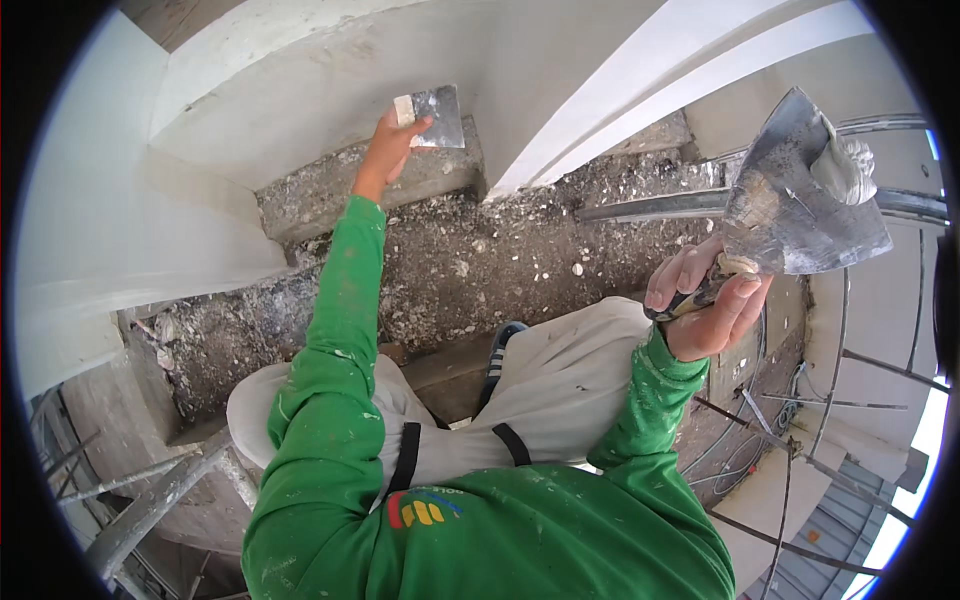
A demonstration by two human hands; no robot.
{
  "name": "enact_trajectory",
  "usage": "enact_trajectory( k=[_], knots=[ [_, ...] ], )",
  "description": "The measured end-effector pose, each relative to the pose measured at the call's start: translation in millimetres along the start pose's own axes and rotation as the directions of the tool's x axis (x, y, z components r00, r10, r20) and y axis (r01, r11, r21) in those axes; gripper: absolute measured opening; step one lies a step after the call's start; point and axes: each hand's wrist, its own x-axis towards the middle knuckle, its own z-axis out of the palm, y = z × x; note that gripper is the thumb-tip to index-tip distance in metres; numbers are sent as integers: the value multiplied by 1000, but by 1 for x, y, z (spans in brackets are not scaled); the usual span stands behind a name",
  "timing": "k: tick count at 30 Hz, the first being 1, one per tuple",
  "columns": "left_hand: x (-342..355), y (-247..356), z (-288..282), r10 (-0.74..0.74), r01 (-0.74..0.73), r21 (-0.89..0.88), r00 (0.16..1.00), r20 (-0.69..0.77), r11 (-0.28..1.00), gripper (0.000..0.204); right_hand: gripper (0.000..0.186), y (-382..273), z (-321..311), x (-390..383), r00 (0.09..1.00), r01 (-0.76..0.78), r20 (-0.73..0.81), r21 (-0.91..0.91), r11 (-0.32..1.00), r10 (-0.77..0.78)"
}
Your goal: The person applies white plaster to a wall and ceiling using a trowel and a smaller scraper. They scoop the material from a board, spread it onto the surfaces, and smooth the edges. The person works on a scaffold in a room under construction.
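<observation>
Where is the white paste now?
In the head view's right half, the paste sits at the upper right edge of the blade in the right hand.

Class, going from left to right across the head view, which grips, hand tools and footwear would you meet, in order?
Left grip, small flat grey metal scraper, dark shoe with white stripes, right grip, broad flared grey metal putty knife.

The scraper (440, 118) was in the left hand (386, 150), just before the wall (330, 100). Well to its right, beside the right knee (618, 330), the putty knife (785, 215) was in the right hand (728, 310), with a lump of paste (845, 172) on it and a metal pole (655, 206) behind. Between the wall and that knee, debris (460, 268) lay on the floor (425, 285).
</observation>
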Motion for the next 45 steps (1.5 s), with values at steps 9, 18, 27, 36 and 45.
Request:
enact_trajectory(
  k=[9,18,27,36,45],
  knots=[
    [24,-170,13,-172,207,119,952,-252,971,29,42,15,-22,9,996,-89,11,-197,976,93],
    [57,-187,53,-196,273,207,924,-330,939,35,41,21,-58,15,992,-128,-44,-224,966,122],
    [64,-128,68,-274,303,92,930,-246,948,41,35,23,-59,23,989,-131,31,-247,960,143],
    [8,74,144,-27,42,187,996,-83,981,51,35,33,-20,21,980,-148,102,-190,971,170],
    [-54,219,153,666,-649,295,744,56,701,20,36,18,5,10,990,-122,56,-100,988,128]
  ],
)
